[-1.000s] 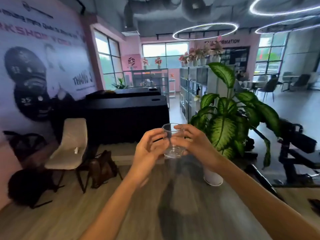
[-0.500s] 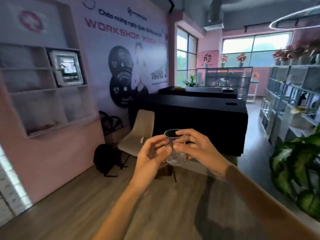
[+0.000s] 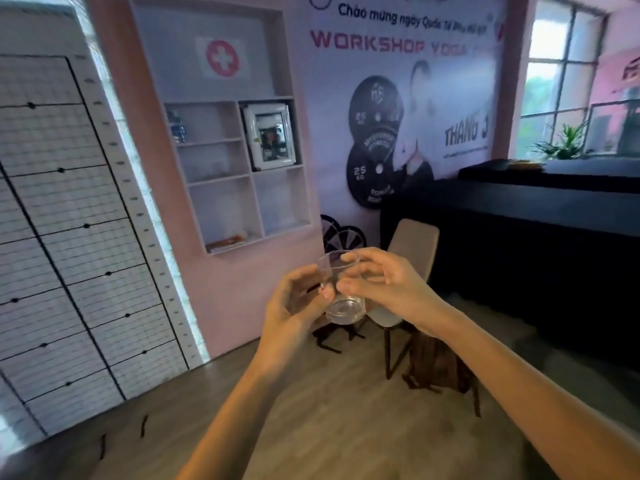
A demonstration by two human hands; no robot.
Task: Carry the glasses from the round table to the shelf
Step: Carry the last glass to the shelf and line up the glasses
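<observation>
A clear, empty glass (image 3: 343, 306) is held upright in front of me at chest height, between both hands. My left hand (image 3: 294, 306) wraps its left side with the thumb on the wall of the glass. My right hand (image 3: 384, 289) covers its right side, fingers curled over the rim. A white recessed shelf (image 3: 239, 174) with several compartments is set in the pink wall ahead, up and to the left of the glass. The round table is out of view.
A beige chair (image 3: 412, 247) stands just behind the glass, with a brown bag (image 3: 440, 362) under it. A black-draped counter (image 3: 540, 216) fills the right. A white gridded panel (image 3: 69, 237) leans at the left. Wooden floor lies between me and the wall.
My view has swung left: the plant and black counter slid right, and the wall shelf came to the middle. Both hands keep the same hold on the glass.
</observation>
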